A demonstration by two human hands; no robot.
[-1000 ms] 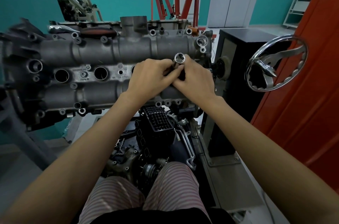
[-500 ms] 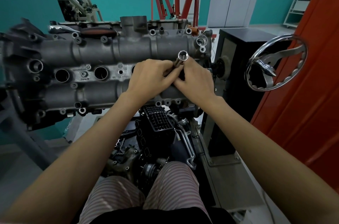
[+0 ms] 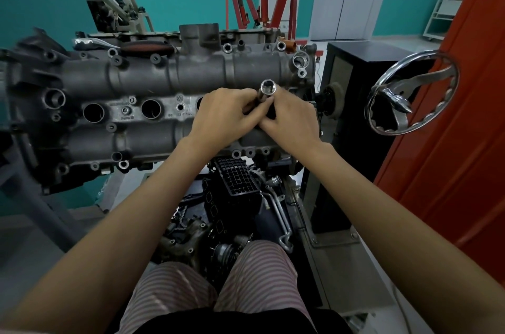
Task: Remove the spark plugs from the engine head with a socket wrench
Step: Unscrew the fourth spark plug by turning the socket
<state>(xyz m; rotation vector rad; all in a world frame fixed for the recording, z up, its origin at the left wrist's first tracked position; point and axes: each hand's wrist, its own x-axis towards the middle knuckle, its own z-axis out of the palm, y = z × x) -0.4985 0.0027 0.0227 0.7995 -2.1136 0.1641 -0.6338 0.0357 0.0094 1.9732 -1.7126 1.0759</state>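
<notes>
Since half a second ago my socket has barely shifted; my left hand and right hand pinch it together over the engine head. I count one socket and two open plug wells at nine o'clock of my hands.

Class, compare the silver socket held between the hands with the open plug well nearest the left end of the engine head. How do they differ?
The socket is bright polished metal; the plug well is a dark hole in dull grey casting. The socket is a loose part, held by both the left hand and the right hand; the plug well is fixed and untouched. The socket's opening looks smaller. Both show round openings facing the camera.
</notes>
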